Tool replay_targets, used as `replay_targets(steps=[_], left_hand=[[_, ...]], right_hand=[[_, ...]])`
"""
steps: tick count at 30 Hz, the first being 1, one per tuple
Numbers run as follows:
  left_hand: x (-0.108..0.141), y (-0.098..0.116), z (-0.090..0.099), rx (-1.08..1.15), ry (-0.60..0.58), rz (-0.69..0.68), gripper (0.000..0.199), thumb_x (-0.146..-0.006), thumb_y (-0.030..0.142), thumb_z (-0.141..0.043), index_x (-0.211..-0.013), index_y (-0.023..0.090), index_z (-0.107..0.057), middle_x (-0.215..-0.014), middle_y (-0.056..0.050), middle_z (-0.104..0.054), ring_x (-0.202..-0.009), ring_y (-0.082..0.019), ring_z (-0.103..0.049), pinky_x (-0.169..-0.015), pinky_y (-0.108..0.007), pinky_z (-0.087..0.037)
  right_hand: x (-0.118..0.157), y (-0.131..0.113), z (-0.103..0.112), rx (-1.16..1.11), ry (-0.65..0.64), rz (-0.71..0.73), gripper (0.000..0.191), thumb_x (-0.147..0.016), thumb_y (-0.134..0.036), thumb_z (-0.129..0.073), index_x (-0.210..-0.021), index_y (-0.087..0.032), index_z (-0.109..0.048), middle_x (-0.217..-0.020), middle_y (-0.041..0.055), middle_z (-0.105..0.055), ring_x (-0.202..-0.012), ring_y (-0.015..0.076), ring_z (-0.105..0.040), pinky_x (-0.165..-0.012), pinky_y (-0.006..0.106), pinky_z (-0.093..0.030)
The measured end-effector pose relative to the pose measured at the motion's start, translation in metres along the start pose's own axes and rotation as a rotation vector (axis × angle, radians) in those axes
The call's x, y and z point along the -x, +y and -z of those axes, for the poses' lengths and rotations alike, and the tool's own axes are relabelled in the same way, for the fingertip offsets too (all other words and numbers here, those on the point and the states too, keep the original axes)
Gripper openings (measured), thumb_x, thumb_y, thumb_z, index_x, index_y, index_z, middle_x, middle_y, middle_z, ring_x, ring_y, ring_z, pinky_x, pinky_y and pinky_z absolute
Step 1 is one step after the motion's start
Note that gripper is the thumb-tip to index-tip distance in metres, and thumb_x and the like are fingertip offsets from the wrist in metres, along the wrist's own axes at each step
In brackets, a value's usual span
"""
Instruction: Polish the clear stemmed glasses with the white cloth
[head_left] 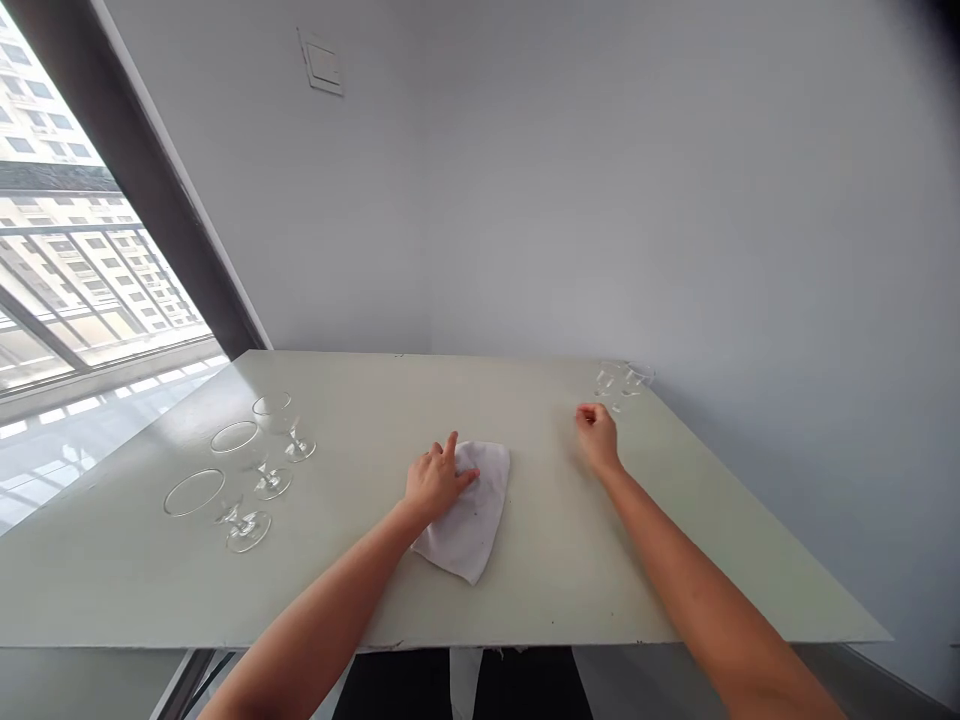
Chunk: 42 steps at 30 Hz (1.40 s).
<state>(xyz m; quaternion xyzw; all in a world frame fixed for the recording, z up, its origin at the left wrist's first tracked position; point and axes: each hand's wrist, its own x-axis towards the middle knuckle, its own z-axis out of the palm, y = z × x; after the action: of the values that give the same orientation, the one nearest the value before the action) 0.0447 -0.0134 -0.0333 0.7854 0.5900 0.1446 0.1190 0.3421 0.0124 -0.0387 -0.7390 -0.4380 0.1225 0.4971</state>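
Observation:
My left hand [436, 482] lies on a folded white cloth [480, 520] in the middle of the table, its fingers spread and the thumb across the cloth. Toward the far right, my right hand [598, 437] is closed, fingers curled in. Whether anything sits inside those fingers is hidden. Just beyond it, close to the far right corner, stand small clear glasses [636, 380], partly overlapping and hard to tell apart. On the left side, three clear stemmed glasses stand in a slanting row: a near one [241, 522], a middle one [270, 480] and a far one [298, 440].
The pale table [360, 400] meets a grey wall [562, 200] at the back and right. A window [75, 230] with a dark frame is to the left. A light switch [324, 66] is on the wall. The table's front edge runs just before my legs [397, 688].

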Motion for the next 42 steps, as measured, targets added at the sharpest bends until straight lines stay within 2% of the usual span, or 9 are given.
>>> replay_targets(steps=[6,10,13,16,21,25,28,34,42], left_hand=[[-0.007,-0.006,-0.001,0.303,-0.01,0.124,0.053,-0.076,0.035,-0.049,-0.127,0.026,-0.038,-0.087,-0.006,-0.062,-0.081,-0.023,-0.059,-0.07,-0.032,-0.041],[-0.006,-0.002,0.001,0.951,-0.033,0.199,0.056,-0.075,0.036,-0.05,-0.128,0.028,-0.036,-0.1,-0.004,-0.061,-0.08,-0.017,-0.06,-0.071,-0.029,-0.044],[-0.004,0.003,0.005,1.39,-0.114,0.266,0.056,-0.077,0.04,-0.048,-0.13,0.029,-0.033,-0.101,-0.004,-0.063,-0.084,-0.016,-0.06,-0.073,-0.028,-0.046],[0.001,0.01,0.008,1.558,-0.147,0.27,0.056,-0.077,0.042,-0.049,-0.129,0.027,-0.037,-0.102,-0.005,-0.063,-0.092,-0.017,-0.059,-0.078,-0.03,-0.045],[0.0,0.015,0.004,1.382,-0.096,0.206,0.044,-0.079,0.044,-0.046,-0.116,0.02,-0.05,-0.095,-0.008,-0.065,-0.088,-0.019,-0.061,-0.075,-0.033,-0.046],[-0.016,-0.01,0.008,1.061,0.421,0.479,0.036,-0.083,0.031,-0.039,-0.116,0.019,-0.047,-0.113,-0.011,-0.056,-0.097,-0.016,-0.056,-0.08,-0.03,-0.045],[-0.027,-0.048,0.021,0.92,0.656,0.67,0.049,-0.084,0.026,-0.035,-0.132,0.023,-0.024,-0.126,-0.012,-0.043,-0.114,-0.018,-0.045,-0.09,-0.035,-0.039],[-0.031,-0.117,0.045,0.733,0.83,0.856,0.062,-0.078,0.023,-0.042,-0.134,0.022,-0.015,-0.127,-0.015,-0.04,-0.119,-0.027,-0.04,-0.094,-0.045,-0.033],[-0.041,-0.148,0.053,0.665,1.002,1.054,0.072,-0.077,0.022,-0.039,-0.135,0.021,0.004,-0.137,-0.016,-0.029,-0.124,-0.029,-0.031,-0.09,-0.046,-0.034]], right_hand=[[0.097,-0.068,-0.048,-0.239,-0.69,0.234,0.024,-0.076,-0.042,-0.049,-0.079,-0.021,-0.06,-0.07,0.0009,-0.062,-0.053,0.0136,-0.054,-0.05,0.026,-0.042],[0.12,-0.088,-0.068,-0.223,-0.657,0.343,0.028,-0.078,-0.044,-0.049,-0.089,-0.021,-0.061,-0.089,0.0045,-0.063,-0.076,0.0174,-0.059,-0.07,0.031,-0.045],[0.12,-0.086,-0.079,-0.311,-0.594,0.215,0.041,-0.075,-0.048,-0.053,-0.102,-0.018,-0.056,-0.096,0.0077,-0.063,-0.082,0.0194,-0.059,-0.074,0.033,-0.046],[0.116,-0.077,-0.085,-0.39,-0.504,0.051,0.045,-0.068,-0.049,-0.06,-0.097,-0.015,-0.057,-0.092,0.0086,-0.064,-0.08,0.0211,-0.06,-0.07,0.032,-0.046],[0.108,-0.058,-0.087,-0.588,-0.606,-0.127,0.034,-0.063,-0.041,-0.064,-0.087,-0.017,-0.064,-0.078,0.0025,-0.066,-0.071,0.019,-0.058,-0.061,0.027,-0.044],[0.105,-0.051,-0.086,-0.708,-0.61,-0.247,0.026,-0.057,-0.03,-0.067,-0.079,-0.018,-0.065,-0.073,-0.0002,-0.064,-0.062,0.0143,-0.053,-0.057,0.025,-0.041],[0.104,-0.051,-0.086,-0.755,-0.626,-0.265,0.024,-0.055,-0.029,-0.068,-0.076,-0.018,-0.065,-0.072,-0.0005,-0.063,-0.061,0.0132,-0.052,-0.056,0.024,-0.04],[0.106,-0.053,-0.084,-0.752,-0.665,-0.241,0.026,-0.056,-0.029,-0.068,-0.079,-0.017,-0.065,-0.073,0.0001,-0.063,-0.061,0.0127,-0.051,-0.056,0.024,-0.039],[0.104,-0.058,-0.078,-0.799,-0.726,-0.313,0.02,-0.057,-0.027,-0.065,-0.075,-0.019,-0.062,-0.063,-0.0018,-0.058,-0.054,0.0122,-0.047,-0.052,0.025,-0.038]])
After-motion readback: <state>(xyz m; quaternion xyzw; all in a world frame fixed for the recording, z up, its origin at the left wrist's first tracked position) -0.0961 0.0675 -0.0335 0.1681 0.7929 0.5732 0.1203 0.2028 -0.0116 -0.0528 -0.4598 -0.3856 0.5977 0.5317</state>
